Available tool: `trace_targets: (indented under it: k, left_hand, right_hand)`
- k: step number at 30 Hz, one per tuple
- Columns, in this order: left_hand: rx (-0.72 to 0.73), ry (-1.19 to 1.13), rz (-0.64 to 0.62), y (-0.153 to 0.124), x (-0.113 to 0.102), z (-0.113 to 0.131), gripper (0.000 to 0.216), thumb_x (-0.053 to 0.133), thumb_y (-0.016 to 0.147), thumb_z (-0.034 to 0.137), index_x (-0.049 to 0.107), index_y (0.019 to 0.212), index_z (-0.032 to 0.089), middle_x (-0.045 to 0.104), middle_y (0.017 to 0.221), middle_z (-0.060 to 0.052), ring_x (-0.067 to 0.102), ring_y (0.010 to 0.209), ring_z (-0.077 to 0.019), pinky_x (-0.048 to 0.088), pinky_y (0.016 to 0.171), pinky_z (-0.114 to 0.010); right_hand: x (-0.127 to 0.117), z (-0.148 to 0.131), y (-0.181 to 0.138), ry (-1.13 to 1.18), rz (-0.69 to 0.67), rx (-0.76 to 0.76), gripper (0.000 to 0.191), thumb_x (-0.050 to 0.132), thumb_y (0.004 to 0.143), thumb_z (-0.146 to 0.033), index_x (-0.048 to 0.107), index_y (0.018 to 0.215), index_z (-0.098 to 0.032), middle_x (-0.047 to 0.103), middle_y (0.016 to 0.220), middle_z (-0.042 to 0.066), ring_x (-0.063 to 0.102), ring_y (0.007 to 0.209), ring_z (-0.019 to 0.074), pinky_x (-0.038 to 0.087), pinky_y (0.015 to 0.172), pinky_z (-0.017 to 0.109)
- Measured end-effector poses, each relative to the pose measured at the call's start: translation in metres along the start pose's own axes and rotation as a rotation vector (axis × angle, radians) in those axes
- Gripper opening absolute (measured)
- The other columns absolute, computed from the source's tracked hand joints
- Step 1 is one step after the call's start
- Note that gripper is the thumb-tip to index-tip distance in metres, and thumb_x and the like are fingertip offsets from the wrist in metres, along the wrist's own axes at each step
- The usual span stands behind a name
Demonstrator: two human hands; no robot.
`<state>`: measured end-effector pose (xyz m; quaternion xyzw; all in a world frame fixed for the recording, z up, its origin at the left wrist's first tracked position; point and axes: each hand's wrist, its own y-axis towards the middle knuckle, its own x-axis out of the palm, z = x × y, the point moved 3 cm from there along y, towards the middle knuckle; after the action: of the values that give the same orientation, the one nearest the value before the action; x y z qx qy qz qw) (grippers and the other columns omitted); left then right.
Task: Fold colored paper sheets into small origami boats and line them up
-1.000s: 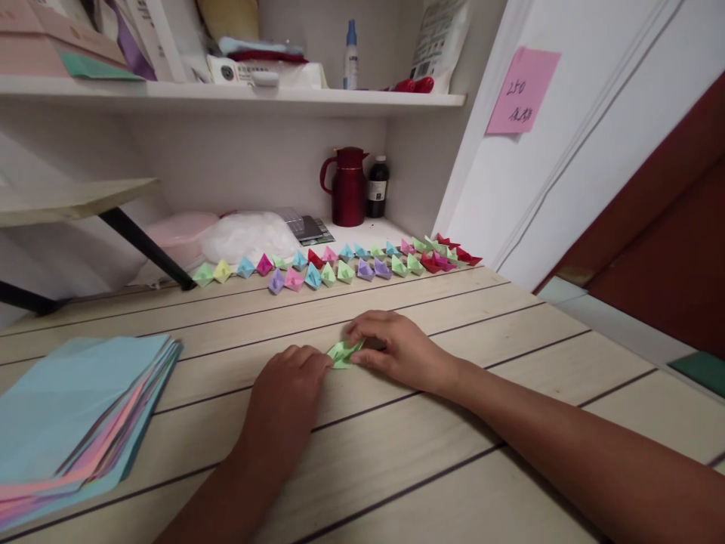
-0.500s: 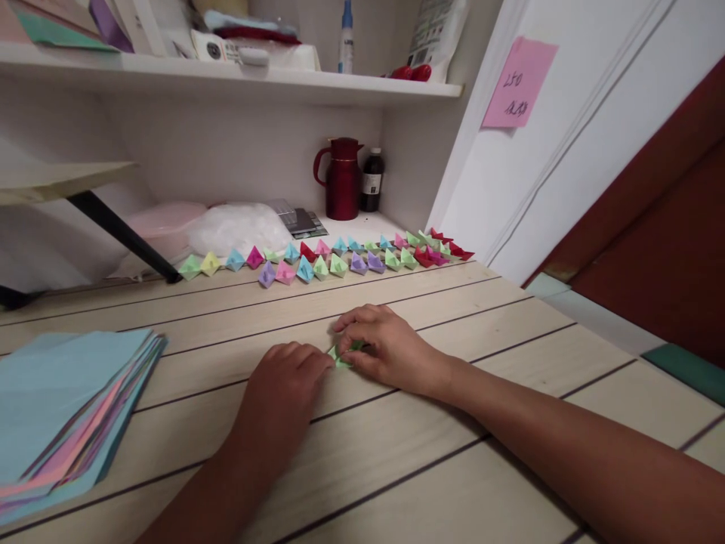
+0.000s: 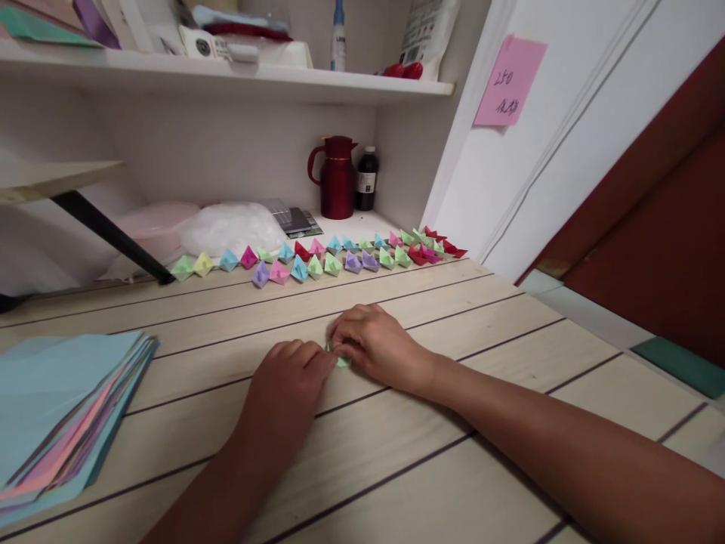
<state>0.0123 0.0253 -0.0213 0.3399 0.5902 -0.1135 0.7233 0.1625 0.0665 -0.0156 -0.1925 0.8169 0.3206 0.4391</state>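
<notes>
Both my hands rest on the pale wooden table (image 3: 453, 332) and meet over a small green folded paper piece (image 3: 341, 361). My left hand (image 3: 286, 385) pinches its left end, fingers curled. My right hand (image 3: 374, 344) covers most of it, fingers bent and pressed down on the paper. Only a sliver of green shows between the fingertips. Along the table's far edge stand two rows of small folded paper boats (image 3: 317, 259) in green, yellow, blue, pink, purple and red.
A stack of coloured paper sheets (image 3: 62, 408), blue on top, lies at the left. Behind the boats are a white plastic bag (image 3: 232, 227), a dark red jug (image 3: 337, 177) and a dark bottle (image 3: 367, 180). A pink note (image 3: 508, 81) sticks to the white panel.
My right hand has closed further over the green piece, so less of it shows. The view has shifted slightly; both hands stay in the same spot on the table.
</notes>
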Motion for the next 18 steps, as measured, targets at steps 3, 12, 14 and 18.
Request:
trace_targets:
  k: [3, 12, 14, 18]
  left_hand:
    - [-0.034, -0.035, -0.011, -0.001, -0.001, -0.003, 0.021, 0.045, 0.093, 0.017, 0.066, 0.089, 0.019, 0.066, 0.085, -0.004, 0.058, 0.081, -0.0216, 0.044, 0.074, -0.038]
    - [-0.215, -0.22, -0.027, -0.007, -0.007, -0.009, 0.024, 0.059, 0.086, 0.03, 0.062, 0.109, 0.024, 0.069, 0.09, -0.001, 0.061, 0.082, -0.021, 0.046, 0.073, -0.035]
    - [-0.306, -0.315, -0.027, -0.009, -0.01, -0.013, 0.029, 0.059, 0.086, 0.037, 0.061, 0.113, 0.026, 0.068, 0.084, 0.001, 0.062, 0.075, -0.0189, 0.047, 0.069, -0.032]
    - [-0.439, -0.407, 0.062, -0.013, -0.012, -0.026, 0.027, 0.046, 0.092, 0.04, 0.062, 0.109, 0.026, 0.069, 0.089, 0.0, 0.064, 0.078, -0.0175, 0.049, 0.071, -0.031]
  right_hand:
    - [-0.004, 0.007, 0.0, 0.177, 0.024, 0.026, 0.004, 0.062, 0.085, -0.02, 0.066, 0.087, -0.019, 0.068, 0.097, 0.005, 0.059, 0.096, 0.0191, 0.042, 0.087, 0.032]
    - [-0.017, 0.039, 0.0, 0.567, 0.013, 0.335, 0.019, 0.056, 0.088, -0.034, 0.065, 0.092, -0.018, 0.067, 0.085, 0.002, 0.058, 0.077, 0.0147, 0.045, 0.07, 0.026]
    - [-0.018, 0.038, -0.001, 0.6, -0.019, 0.351, 0.022, 0.056, 0.089, -0.038, 0.064, 0.091, -0.018, 0.066, 0.081, 0.002, 0.059, 0.075, 0.0143, 0.046, 0.068, 0.026]
    - [-0.022, 0.035, -0.004, 0.586, -0.091, 0.412, 0.029, 0.054, 0.089, -0.045, 0.062, 0.088, -0.017, 0.065, 0.073, 0.002, 0.059, 0.064, 0.0131, 0.046, 0.062, 0.025]
